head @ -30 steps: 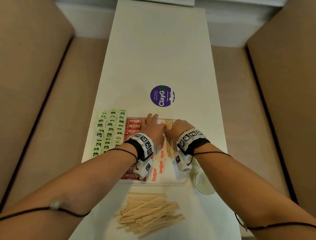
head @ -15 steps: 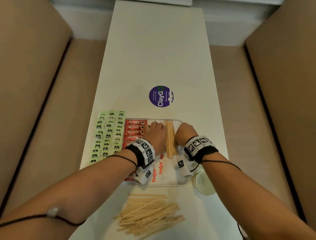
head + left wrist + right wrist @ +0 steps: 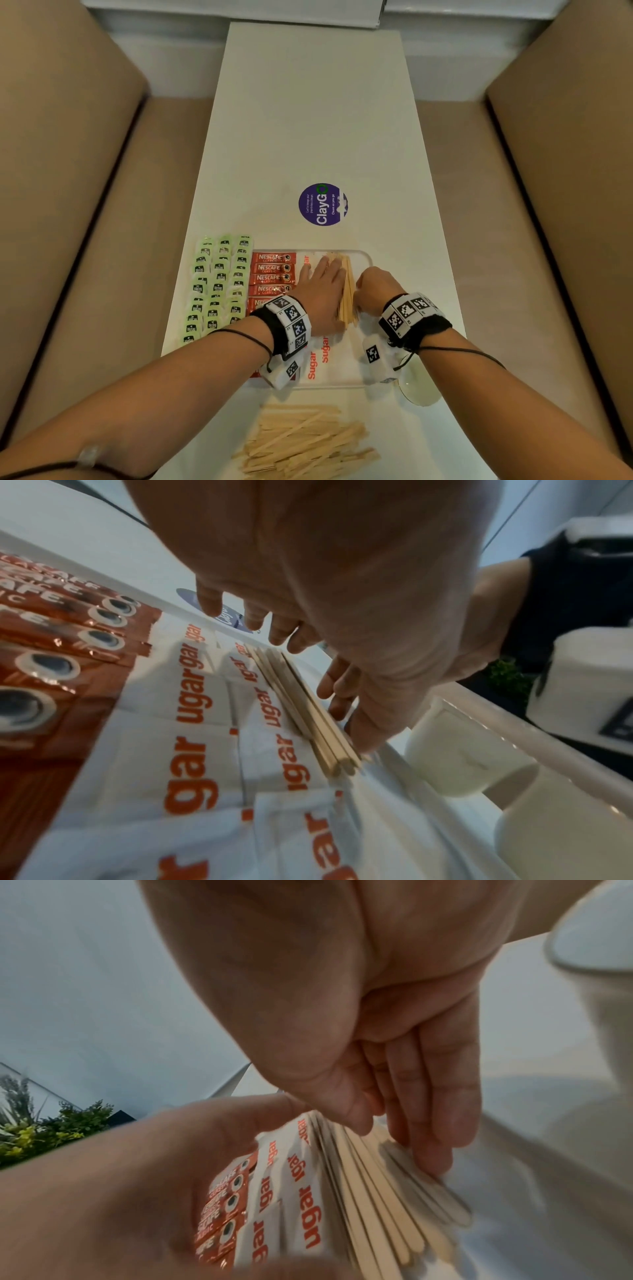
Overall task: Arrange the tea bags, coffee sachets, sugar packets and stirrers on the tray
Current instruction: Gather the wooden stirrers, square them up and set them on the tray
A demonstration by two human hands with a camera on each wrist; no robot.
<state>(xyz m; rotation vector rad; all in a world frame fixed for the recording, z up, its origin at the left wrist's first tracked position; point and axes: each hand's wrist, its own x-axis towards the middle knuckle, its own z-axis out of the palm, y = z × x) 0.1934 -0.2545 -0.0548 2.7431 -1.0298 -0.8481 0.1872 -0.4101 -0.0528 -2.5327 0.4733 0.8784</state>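
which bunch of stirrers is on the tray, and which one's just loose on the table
The neat bundle of stirrers between the left hand and right hand lies on the tray. The scattered pile lies on the table, nearer the person.

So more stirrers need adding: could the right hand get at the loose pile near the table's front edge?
Probably yes. The loose stirrers lie uncovered in front of the tray, just behind the right hand, with nothing on top.

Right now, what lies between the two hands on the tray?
A bundle of wooden stirrers, flanked by the left hand and right hand; the head view shows it.
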